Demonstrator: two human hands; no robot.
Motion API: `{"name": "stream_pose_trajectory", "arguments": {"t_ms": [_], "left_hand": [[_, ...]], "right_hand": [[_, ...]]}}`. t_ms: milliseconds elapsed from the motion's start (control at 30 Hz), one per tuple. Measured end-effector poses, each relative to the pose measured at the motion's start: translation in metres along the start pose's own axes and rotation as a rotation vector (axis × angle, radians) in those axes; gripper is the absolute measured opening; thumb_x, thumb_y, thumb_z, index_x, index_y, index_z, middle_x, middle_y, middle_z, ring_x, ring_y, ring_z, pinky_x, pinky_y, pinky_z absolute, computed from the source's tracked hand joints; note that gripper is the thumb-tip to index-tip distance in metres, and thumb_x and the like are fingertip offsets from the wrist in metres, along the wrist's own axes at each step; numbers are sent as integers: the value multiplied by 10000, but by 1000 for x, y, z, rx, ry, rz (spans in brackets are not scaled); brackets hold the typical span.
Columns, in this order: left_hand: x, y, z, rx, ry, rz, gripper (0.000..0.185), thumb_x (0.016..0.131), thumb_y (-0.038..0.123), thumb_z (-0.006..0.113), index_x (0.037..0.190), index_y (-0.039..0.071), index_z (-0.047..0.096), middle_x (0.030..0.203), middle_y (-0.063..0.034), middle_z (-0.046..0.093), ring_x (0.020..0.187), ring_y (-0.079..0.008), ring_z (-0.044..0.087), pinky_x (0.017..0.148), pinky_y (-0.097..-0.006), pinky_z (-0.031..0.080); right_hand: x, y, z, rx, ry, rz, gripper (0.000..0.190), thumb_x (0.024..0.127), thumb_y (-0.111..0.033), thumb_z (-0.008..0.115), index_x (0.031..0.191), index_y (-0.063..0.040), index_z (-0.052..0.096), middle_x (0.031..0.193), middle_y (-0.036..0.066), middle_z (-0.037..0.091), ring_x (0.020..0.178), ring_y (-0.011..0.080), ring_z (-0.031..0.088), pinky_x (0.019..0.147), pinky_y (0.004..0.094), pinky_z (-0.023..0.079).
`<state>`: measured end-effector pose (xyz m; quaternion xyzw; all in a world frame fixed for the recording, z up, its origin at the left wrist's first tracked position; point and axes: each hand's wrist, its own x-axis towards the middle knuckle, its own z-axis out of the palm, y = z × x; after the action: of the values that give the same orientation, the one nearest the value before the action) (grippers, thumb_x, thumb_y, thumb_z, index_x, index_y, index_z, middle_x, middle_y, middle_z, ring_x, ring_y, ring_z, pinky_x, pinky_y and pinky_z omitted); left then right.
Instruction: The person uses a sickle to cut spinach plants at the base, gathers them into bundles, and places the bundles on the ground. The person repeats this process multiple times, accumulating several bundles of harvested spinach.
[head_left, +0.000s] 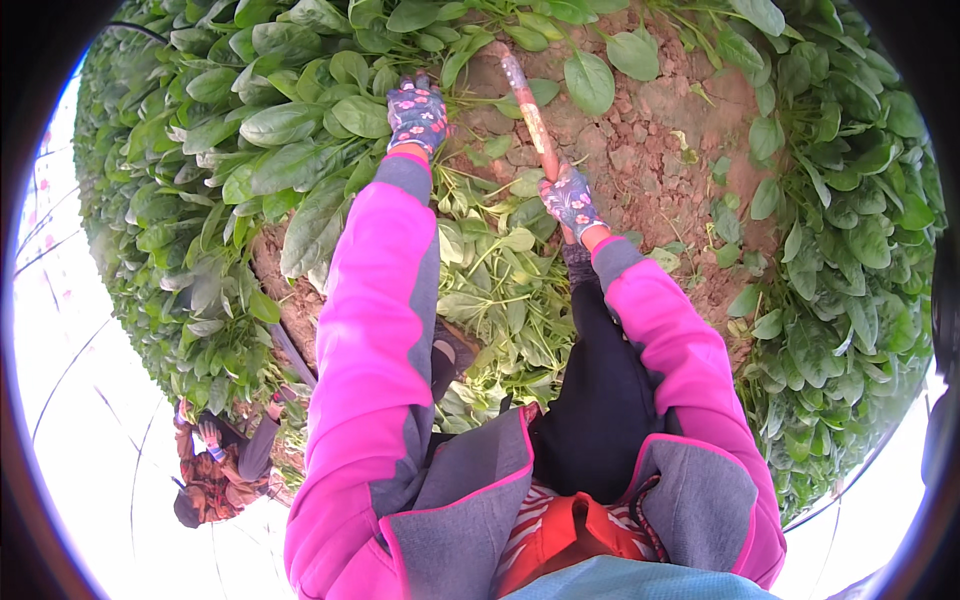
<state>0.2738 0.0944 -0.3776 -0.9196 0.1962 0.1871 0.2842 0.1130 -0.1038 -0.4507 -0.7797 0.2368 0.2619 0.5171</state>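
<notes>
My left hand (418, 116), in a blue floral glove, rests at the edge of the standing leafy greens (285, 124), which look like spinach; whether its fingers hold any stems is hidden. My right hand (571, 196), in a matching glove, is closed around the lower end of a worn reddish handle (534, 124) with whitish patches. The handle slants up and left to a curved end near the plant bases, where leaves hide part of the tool. Beneath and between my arms lies a heap of loose leafy plants (510, 300) on the soil.
Cracked reddish soil (660, 150) with scattered leaves runs between the crop on the left and another dense row (847, 225) on the right. A dark pipe or hose (292, 352) lies left of my left sleeve. Another person (225, 465) is low among the plants at lower left.
</notes>
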Motion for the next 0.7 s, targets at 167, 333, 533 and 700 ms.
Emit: {"name": "stream_pose_trajectory", "arguments": {"t_ms": [167,333,533,700], "left_hand": [[7,0,1,-88,-201,8,479,798,399,614,1190,129,560,1117,-44,618,1055,-226,582,834,-379,442],[14,12,4,-191,-260,-95,225,833,253,578,1026,187,674,1006,-10,670,960,-210,634,729,-377,479],[-7,15,5,-296,-321,-158,192,839,235,578,989,201,693,995,4,677,939,-204,647,669,-382,507],[-28,1,7,-325,-284,-190,191,829,195,545,939,184,701,958,-27,684,914,-218,658,693,-377,525]], "right_hand": [[-16,9,5,80,-48,-1,235,752,-160,619,862,-25,460,589,47,501,447,145,510,399,294,405],[-38,26,-5,160,-80,51,228,755,-140,636,826,-38,445,570,31,463,433,131,459,380,299,367],[-44,37,-10,172,-188,54,205,859,-220,528,799,-64,409,594,26,432,433,117,410,370,274,336],[-74,60,-29,284,-235,69,128,918,-228,437,856,-115,434,600,4,442,423,102,416,359,236,332]]}}
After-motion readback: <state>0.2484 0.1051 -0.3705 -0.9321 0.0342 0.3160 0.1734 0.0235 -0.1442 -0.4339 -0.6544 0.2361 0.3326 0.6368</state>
